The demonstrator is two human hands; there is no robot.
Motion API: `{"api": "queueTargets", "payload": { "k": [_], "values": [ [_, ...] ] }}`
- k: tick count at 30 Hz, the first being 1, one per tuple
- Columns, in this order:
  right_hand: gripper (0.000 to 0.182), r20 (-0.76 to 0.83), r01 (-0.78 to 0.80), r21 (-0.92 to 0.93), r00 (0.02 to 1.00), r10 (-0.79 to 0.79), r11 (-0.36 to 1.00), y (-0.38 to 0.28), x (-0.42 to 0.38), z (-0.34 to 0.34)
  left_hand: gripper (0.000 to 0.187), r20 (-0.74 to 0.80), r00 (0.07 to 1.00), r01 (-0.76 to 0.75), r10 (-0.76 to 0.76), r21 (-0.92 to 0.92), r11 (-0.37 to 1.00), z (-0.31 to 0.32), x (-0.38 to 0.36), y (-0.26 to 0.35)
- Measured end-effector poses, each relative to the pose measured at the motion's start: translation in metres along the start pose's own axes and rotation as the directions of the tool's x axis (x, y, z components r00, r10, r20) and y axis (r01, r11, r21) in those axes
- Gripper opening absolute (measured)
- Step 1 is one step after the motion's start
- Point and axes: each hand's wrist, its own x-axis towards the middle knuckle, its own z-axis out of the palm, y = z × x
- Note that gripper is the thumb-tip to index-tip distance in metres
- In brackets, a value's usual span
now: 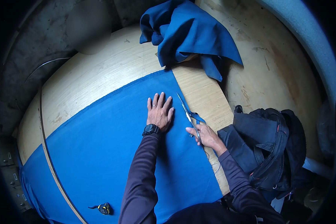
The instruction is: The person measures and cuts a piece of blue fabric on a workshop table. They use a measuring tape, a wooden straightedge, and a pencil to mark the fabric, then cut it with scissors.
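Note:
A wide sheet of blue fabric (pixel 112 123) lies spread over the wooden table. My left hand (pixel 160 114), with a black watch at the wrist, rests flat on it with the fingers stretched out. Just to the right, my right hand (pixel 205 136) grips a pair of scissors (pixel 187 113). The blades point up and away along the fabric's right edge, the tips close to that edge. A narrow blue strip of fabric (pixel 198 118) curls beside the blades on the bare wood.
Crumpled blue cloth (pixel 192 35) is heaped at the table's far end. A black backpack (pixel 265 145) sits on the right. Across the fabric at left runs a long thin strip (pixel 48 153). A tape measure (pixel 104 208) lies near the front. Bare table wood (pixel 97 71) shows behind.

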Motion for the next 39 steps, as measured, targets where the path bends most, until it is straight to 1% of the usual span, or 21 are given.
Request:
{"api": "queueTargets", "payload": {
  "k": [5,8,11,14,17,20,23,26,29,34,39],
  "values": [
    [0.064,-0.037,0.009,-0.026,0.999,-0.010,1.000,0.002,0.000,0.001,0.053,0.010,1.000,0.004,-0.004,0.002,1.000,-0.002,0.000,0.001],
    [0.061,-0.031,-0.004,0.012,1.000,0.005,1.000,-0.001,-0.003,-0.001,0.053,0.007,1.000,0.006,-0.006,0.003,1.000,-0.002,0.001,0.001],
    [0.055,0.014,-0.050,0.015,0.999,0.050,0.999,-0.004,0.001,-0.002,0.054,-0.002,1.000,0.001,-0.001,0.000,1.000,-0.001,0.000,0.000],
    [0.056,-0.014,-0.052,0.045,0.998,0.053,0.998,-0.012,0.009,-0.001,0.054,-0.006,1.000,-0.001,0.001,-0.001,1.000,-0.001,0.000,0.000],
    [0.067,-0.039,0.008,-0.059,0.999,-0.010,0.998,-0.019,0.023,-0.001,0.055,-0.012,1.000,-0.001,0.000,-0.009,1.000,-0.002,0.000,0.001],
    [0.067,-0.059,-0.007,-0.052,0.998,0.004,0.999,-0.022,0.021,0.000,0.055,0.005,1.000,0.003,-0.003,-0.006,1.000,-0.004,0.001,0.000],
    [0.067,-0.066,0.014,-0.024,0.998,-0.016,1.000,-0.015,0.021,0.001,0.055,0.011,1.000,0.003,-0.003,-0.009,1.000,-0.003,0.001,0.000],
    [0.066,-0.054,0.015,-0.027,0.998,-0.017,1.000,-0.012,0.022,-0.001,0.055,0.008,1.000,0.006,-0.006,-0.006,1.000,-0.002,0.000,0.000],
    [0.066,-0.005,-0.023,0.024,1.000,0.023,0.999,-0.014,0.026,-0.001,0.055,-0.012,1.000,-0.004,0.004,-0.013,1.000,0.000,0.000,-0.001],
    [0.068,-0.048,0.003,-0.035,0.999,-0.005,0.999,-0.033,0.036,-0.003,0.056,-0.003,1.000,-0.003,0.003,-0.010,1.000,-0.001,0.000,0.000],
    [0.066,-0.065,0.002,-0.041,0.998,-0.005,0.999,-0.029,0.043,-0.002,0.055,-0.018,1.000,-0.005,0.005,-0.023,1.000,0.000,0.001,-0.001]
  ]
}}
